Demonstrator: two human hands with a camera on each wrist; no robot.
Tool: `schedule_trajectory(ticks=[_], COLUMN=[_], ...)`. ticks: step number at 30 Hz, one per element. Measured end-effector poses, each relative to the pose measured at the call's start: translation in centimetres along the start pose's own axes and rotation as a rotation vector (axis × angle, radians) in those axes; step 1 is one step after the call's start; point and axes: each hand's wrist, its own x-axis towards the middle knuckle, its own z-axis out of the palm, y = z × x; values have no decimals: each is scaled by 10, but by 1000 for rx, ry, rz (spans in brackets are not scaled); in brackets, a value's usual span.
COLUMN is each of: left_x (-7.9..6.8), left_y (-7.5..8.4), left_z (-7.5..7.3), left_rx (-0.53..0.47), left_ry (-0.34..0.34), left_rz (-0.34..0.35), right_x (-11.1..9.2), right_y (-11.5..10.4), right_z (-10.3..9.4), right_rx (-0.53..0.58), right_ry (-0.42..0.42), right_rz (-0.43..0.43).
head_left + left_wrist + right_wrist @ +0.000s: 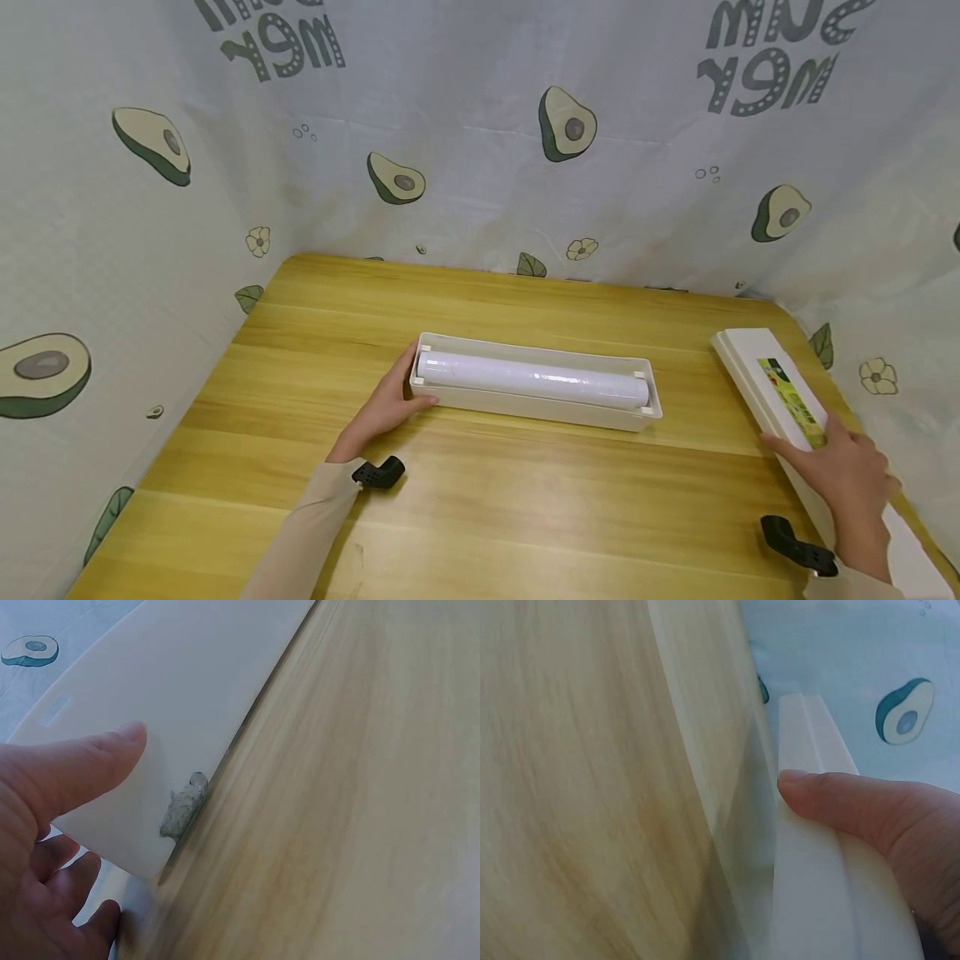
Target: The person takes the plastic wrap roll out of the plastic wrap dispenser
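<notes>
A big pale cloth with avocado pictures hangs behind and beside the wooden table. On the table's right side is a long white piece. It slants: its far end points away and a bit left, and its near end comes toward the person on the right. A long white box sits near the table's middle, with its top open. Its long way goes left to right, and the right end is a little nearer the person. A shiny white roll lies inside, pointing the same way. The right hand grips the long white piece, with the thumb over its left edge. The left hand holds the left end of the box, thumb in front and fingers behind. A green and yellow label runs along the long white piece. Low on the box is a small gray patch; I cannot tell what it is.
</notes>
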Motion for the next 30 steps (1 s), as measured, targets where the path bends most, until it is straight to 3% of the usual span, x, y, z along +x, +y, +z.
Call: schedule_trajectory(ticks=[14,22,30], left_x=[2,4,2], left_y=[-5,-5,-7], left_z=[0,0,0], left_rx=[-34,-19,-13], left_ry=[-9,-2,-7], left_rz=[31,31,20], right_x=[13,12,8], right_y=[17,19,22], right_z=[8,7,8], right_rx=[29,25,42], right_ry=[-74,-55,-104], right_rz=[133,164,193])
